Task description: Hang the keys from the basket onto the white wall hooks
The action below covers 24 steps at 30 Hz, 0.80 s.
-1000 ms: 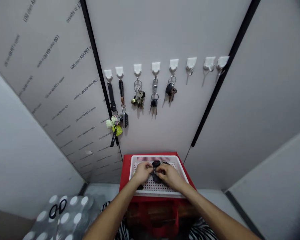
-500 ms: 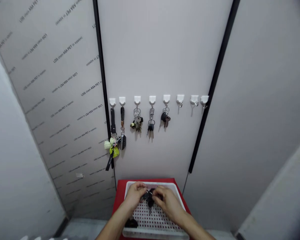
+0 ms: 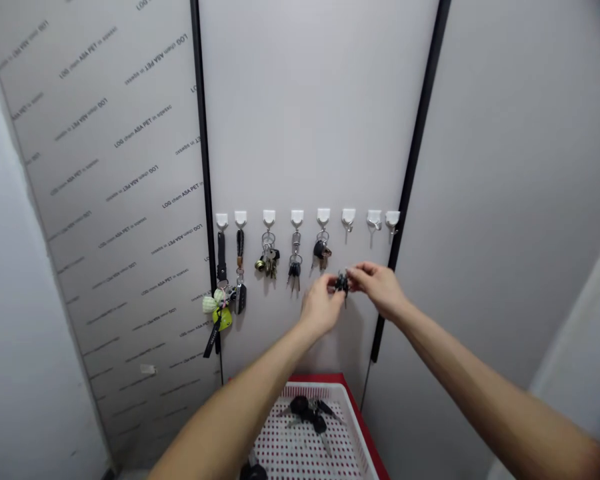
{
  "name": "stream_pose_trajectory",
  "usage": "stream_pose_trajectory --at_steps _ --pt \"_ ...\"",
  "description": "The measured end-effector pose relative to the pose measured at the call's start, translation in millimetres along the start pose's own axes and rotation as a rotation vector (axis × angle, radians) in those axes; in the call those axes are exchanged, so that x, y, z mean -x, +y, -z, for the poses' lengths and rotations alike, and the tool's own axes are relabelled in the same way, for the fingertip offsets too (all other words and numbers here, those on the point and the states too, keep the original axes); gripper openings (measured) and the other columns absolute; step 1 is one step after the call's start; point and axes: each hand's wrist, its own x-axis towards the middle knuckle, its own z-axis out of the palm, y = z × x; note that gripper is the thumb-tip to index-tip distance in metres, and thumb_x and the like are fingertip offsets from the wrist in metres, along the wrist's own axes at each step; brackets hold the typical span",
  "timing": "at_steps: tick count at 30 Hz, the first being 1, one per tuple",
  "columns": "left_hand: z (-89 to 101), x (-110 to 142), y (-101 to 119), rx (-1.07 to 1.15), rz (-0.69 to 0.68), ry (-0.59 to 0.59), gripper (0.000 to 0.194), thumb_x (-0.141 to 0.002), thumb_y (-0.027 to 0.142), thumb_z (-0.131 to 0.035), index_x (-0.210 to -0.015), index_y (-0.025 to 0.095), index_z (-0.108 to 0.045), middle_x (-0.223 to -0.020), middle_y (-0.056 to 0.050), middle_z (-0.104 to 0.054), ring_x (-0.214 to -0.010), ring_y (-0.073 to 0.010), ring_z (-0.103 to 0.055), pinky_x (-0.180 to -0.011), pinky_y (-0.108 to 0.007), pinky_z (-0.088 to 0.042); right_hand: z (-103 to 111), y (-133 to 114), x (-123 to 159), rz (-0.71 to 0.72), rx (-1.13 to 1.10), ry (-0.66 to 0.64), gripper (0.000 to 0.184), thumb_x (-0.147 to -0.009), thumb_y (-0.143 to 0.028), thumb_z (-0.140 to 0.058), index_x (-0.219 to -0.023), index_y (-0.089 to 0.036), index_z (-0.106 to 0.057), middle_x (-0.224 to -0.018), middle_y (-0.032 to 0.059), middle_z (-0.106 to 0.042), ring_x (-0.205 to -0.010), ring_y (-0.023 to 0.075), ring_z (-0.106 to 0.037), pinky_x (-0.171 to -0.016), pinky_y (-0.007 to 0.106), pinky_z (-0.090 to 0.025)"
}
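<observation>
Both my hands hold a small dark bunch of keys (image 3: 341,283) in front of the wall, below the row of white hooks. My left hand (image 3: 324,303) grips it from the left. From the right, the fingertips of my right hand (image 3: 377,285) pinch its top. Nearest above is a bare hook (image 3: 349,217). To the left, a bunch with black-headed keys (image 3: 323,251) hangs on its own hook. Below, a white perforated basket (image 3: 359,413) holds several loose black-headed keys (image 3: 307,412).
Further left hang a bunch with three dark keys (image 3: 295,270), a brass-coloured bunch (image 3: 269,260), a car key fob (image 3: 241,299) and a strap with a yellow charm (image 3: 223,318). Two more bare hooks (image 3: 374,219) are at the right. The basket rests on a red surface (image 3: 375,460).
Both hands have risen from the basket to just under the hooks, carrying the bunch of keys. Other keys now show in the basket. The camera view has shifted slightly.
</observation>
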Motion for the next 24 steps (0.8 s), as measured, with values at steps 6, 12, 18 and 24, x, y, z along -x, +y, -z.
stream_pose_trajectory --at_steps 6,12,18,24 --pt "3.7 -52.5 44.2 -0.194 -0.104 0.039 0.031 -0.065 0.018 -0.042 -0.095 0.017 -0.044 -0.097 -0.005 -0.052 -0.085 -0.0134 -0.047 -0.077 -0.027 -0.034 10.2 -45.3 -43.6 0.166 -0.024 0.168 0.005 -0.057 -0.016 -0.050 -0.054 -0.013 -0.047 -0.043 -0.0046 -0.046 -0.039 0.0044 -0.043 -0.039 0.017 -0.039" --pt "2.0 -66.0 51.4 -0.315 -0.027 0.015 0.029 -0.064 0.017 -0.042 -0.092 0.015 -0.047 -0.093 -0.008 -0.053 -0.087 -0.0175 -0.047 -0.075 -0.029 -0.036 5.1 -45.8 -59.9 0.079 0.058 0.228 0.009 -0.058 -0.013 -0.048 -0.049 -0.013 -0.045 -0.039 -0.0036 -0.044 -0.037 0.0057 -0.043 -0.036 0.018 -0.039" --pt "3.7 -47.2 41.2 -0.321 -0.047 -0.004 0.035 -0.063 0.017 -0.042 -0.098 0.014 -0.044 -0.098 -0.008 -0.050 -0.087 -0.0162 -0.047 -0.077 -0.028 -0.035 4.3 -29.6 -56.1 0.085 0.062 0.230 0.006 -0.059 -0.017 -0.046 -0.059 -0.013 -0.050 -0.048 -0.0024 -0.048 -0.041 0.0063 -0.045 -0.041 0.021 -0.041" --pt "12.2 28.2 -29.6 -0.174 0.075 -0.097 0.037 -0.064 0.016 -0.042 -0.100 0.015 -0.042 -0.098 -0.006 -0.050 -0.082 -0.0109 -0.048 -0.077 -0.024 -0.036 7.5 31.6 2.1 0.156 0.220 0.315 0.024 -0.061 -0.025 -0.042 -0.080 -0.014 -0.051 -0.068 0.0023 -0.054 -0.055 0.0093 -0.049 -0.049 0.023 -0.040"
